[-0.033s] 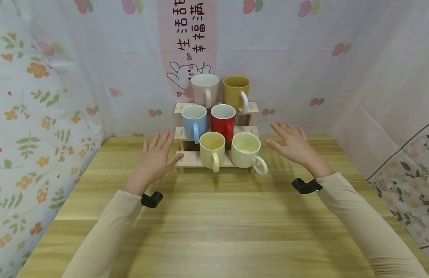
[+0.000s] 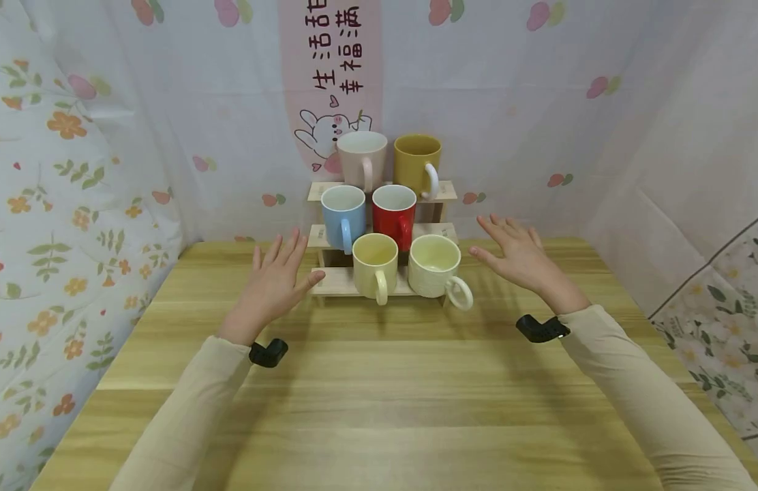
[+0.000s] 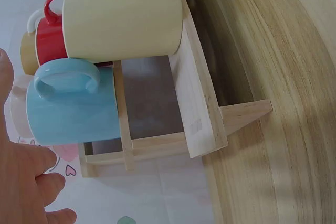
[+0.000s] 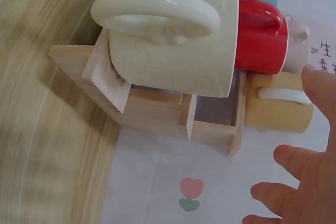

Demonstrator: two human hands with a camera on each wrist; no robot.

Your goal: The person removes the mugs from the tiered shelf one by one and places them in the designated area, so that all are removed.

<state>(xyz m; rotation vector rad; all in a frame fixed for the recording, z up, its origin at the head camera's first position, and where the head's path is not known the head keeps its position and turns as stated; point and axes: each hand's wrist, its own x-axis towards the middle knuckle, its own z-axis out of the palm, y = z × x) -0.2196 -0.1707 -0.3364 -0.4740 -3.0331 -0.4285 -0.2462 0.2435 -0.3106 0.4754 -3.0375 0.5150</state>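
- We have the left hand (image 2: pixel 273 283) with fingers straight and thumb out, left of the rack, apart from the mugs.
- Right hand (image 2: pixel 520 259) mirrors it on the right: fingers spread, nearest the cream mug (image 2: pixel 429 274), just beside it, grip free.
- We count six upright mugs, two per step, on a wooden three-step rack (image 2: pixel 332 281) at the far side of the desk (image 2: pixel 379 382).
- Bottom step: yellow mug (image 2: pixel 368 274) left, cream mug right.
- Middle: blue mug (image 2: pixel 335 225) left, red mug (image 2: pixel 388 219) right.
- Top: pink mug (image 2: pixel 352 169) left, mustard mug (image 2: pixel 411 167) with white handle right.
- Handles point roughly our way; the cream one swings right, past the step's front edge.
- In the way: from the head, the yellow mug overlaps the blue and red ones; from the right wrist, the cream mug partly hides the red.
- Around: printed cloth (image 2: pixel 508 123) behind, flowered curtain (image 2: pixel 66 204) at left, black band (image 2: pixel 268 353) at the left wrist, another (image 2: pixel 541 329) at the right.
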